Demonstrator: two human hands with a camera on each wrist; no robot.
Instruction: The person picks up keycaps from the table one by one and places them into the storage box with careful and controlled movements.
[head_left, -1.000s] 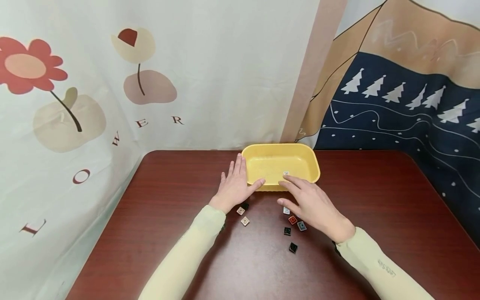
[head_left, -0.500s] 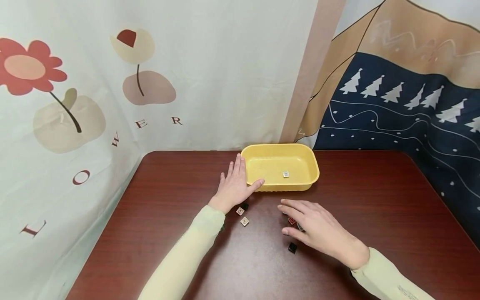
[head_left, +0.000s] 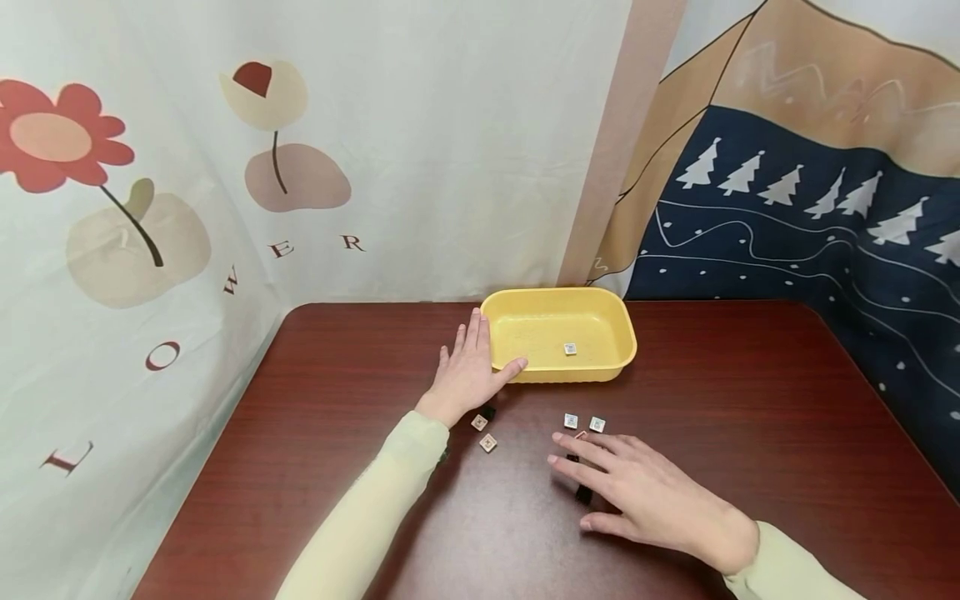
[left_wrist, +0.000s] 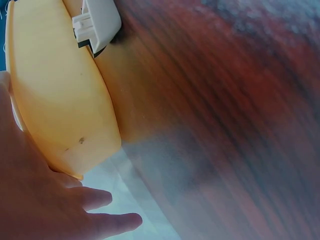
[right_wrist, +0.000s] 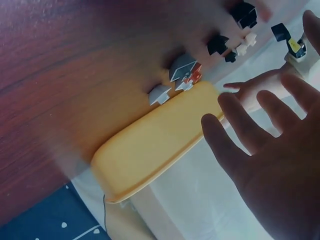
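Observation:
My left hand [head_left: 467, 375] rests against the left end of a yellow plastic basin [head_left: 622, 374], fingers straight and thumb over its near rim. One white keycap [head_left: 570, 349] lies inside the basin. Below the left wrist are two cream keycaps [head_left: 488, 442] and a black keycap [head_left: 487, 412]. My right hand [head_left: 648, 492], fingers spread and loosely straight, hovers over several keycaps in front of the basin and holds nothing visible. Two pale keycaps [head_left: 597, 424] lie beyond its fingertips. A red keycap [head_left: 581, 435] and a black keycap [head_left: 583, 495] are partly covered by the fingers.
The dark red-brown table [head_left: 360, 375] has rounded far corners. Behind it hangs a printed curtain [head_left: 450, 167] with flowers, and a navy part [head_left: 787, 242] with trees at the right. The basin stands near the table's far edge.
My right hand has drawn back from the basin's near rim toward me and slightly right. The basin's white keycap is fully uncovered, and a second pale keycap shows beside the first. The left hand stays put.

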